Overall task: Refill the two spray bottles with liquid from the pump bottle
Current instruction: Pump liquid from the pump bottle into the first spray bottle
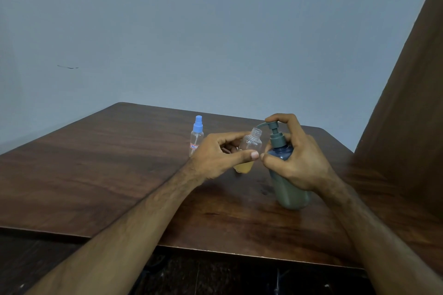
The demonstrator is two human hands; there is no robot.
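Pump spout over the open spray bottle, both my hands on the job.

My left hand (217, 155) pinches the uncapped spray bottle (248, 151), tilted, amber liquid in its base, neck just under the spout. My right hand (296, 160) wraps the pump bottle (288, 189), forefinger curled atop the pump head. The capped spray bottle (197, 135) stands on the table (107, 175) just behind my left hand.

The only writing in view sits on a small white label with a red border, stuck low on the clear spray bottle (196, 137) with the blue cap. Two blue handwritten marks show on it, perhaps "TC", but they are too small and blurred to read with certainty. The other bottles carry no legible text.
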